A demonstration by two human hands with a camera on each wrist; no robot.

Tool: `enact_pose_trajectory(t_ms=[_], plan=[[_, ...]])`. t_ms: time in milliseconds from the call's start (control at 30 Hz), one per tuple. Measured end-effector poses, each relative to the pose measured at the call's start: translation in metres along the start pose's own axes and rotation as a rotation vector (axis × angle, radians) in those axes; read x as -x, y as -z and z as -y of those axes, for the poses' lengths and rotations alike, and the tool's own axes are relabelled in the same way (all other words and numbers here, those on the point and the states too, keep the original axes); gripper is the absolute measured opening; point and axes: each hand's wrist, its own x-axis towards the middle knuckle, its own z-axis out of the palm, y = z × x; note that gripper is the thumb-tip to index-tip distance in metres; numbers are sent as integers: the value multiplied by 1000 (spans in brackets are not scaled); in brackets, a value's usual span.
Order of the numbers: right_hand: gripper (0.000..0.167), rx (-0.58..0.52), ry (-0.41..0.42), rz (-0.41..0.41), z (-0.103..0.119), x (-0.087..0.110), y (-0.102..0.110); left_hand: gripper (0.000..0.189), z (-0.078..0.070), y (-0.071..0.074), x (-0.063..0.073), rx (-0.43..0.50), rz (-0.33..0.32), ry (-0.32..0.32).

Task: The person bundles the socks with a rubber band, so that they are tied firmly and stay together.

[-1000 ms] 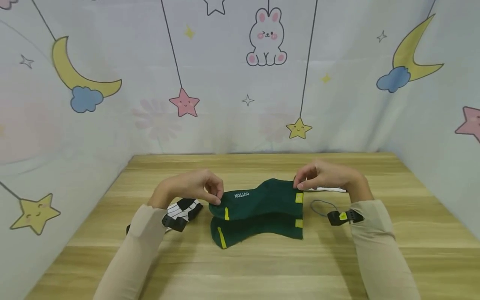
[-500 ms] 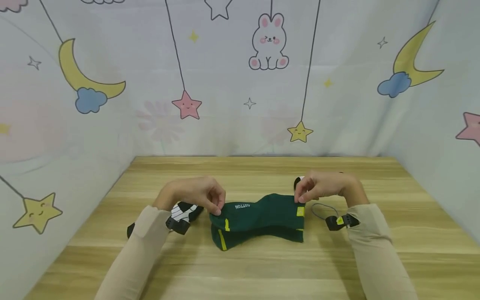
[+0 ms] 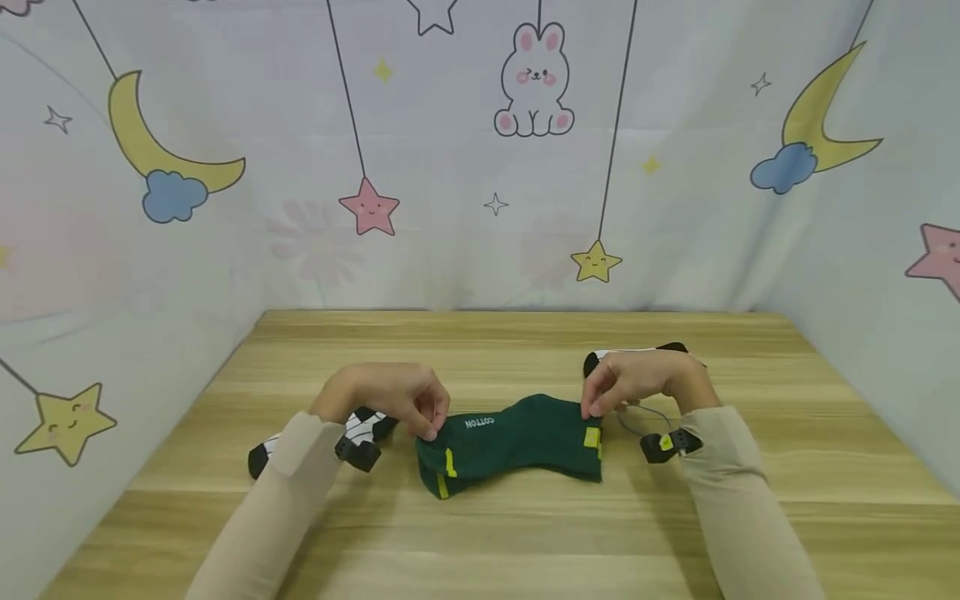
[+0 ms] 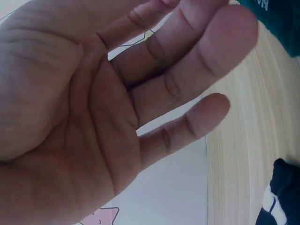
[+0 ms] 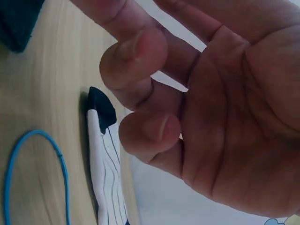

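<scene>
A dark green sock [image 3: 513, 437] with yellow bands and the word COTTON lies along the middle of the table, over a matching green sock [image 3: 430, 481] that shows mostly at the toe. My left hand [image 3: 393, 396] pinches the upper sock's toe between thumb and fingers. At the other end, my right hand [image 3: 637, 379] pinches the upper sock's cuff corner. Both wrist views catch only bits of green, such as the sock edge [image 5: 18, 26] at the right hand's upper left; the pinching tips are cut off there.
Behind my left wrist lies a black-and-white striped sock [image 3: 367, 425], partly hidden by the sleeve. Another striped sock [image 5: 105, 161] lies beyond my right hand. A thin blue loop [image 5: 37, 132] hangs by the right wrist's black device [image 3: 660, 448]. Printed cloth walls [image 3: 465, 275] enclose the table.
Both hands have lowered the upper green sock toward me onto the lower one. The lower sock, earlier visible along its length, is now mostly covered. Both pinches have stayed.
</scene>
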Motion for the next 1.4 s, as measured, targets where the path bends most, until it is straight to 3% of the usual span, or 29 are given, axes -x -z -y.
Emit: enact_pose_trajectory(t_ms=[267, 600, 767, 1033, 1200, 1400], plan=[[15, -19, -124, 67, -3, -7, -4, 12, 2, -4, -5, -100, 60, 58], [21, 29, -224, 10, 0, -7, -5, 12, 4, -5, -8, -97, 54, 131], [23, 46, -276, -49, 4, -3, -3, 13, 3, -6, -11, -167, -5, 152], [30, 64, -242, -72, 4, 0, 1, 15, 5, -5, -16, -274, -92, 196], [31, 128, -211, -110, 3, -2, 6, 14, 5, -1, -19, -364, -167, 199], [31, 117, -198, -165, 1, -3, 2, 14, 7, -4, -20, -492, -244, 188]])
